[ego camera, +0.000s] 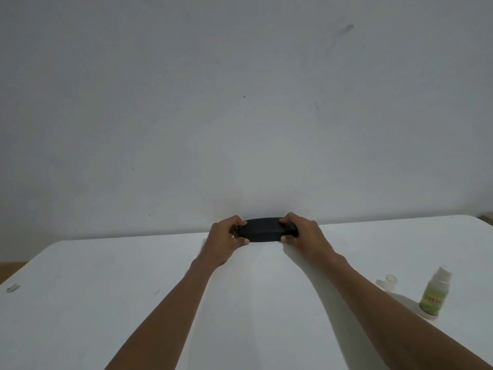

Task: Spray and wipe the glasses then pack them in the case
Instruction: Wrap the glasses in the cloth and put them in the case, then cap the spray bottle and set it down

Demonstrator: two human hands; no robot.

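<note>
A black glasses case (264, 229) lies closed at the far edge of the white table (106, 303), near the wall. My left hand (226, 237) grips its left end and my right hand (302, 232) grips its right end, fingers over the top and thumbs at the front. No glasses or cloth show in view. A small spray bottle (434, 293) with a green label and white nozzle stands upright at the right, well apart from both hands. Its clear cap (388, 281) lies on the table just left of the bottle.
A plain grey-white wall (240, 102) rises right behind the table's far edge. The table's left corner is rounded, with a small mark (12, 287) near it. A strip of brown floor shows at the far left.
</note>
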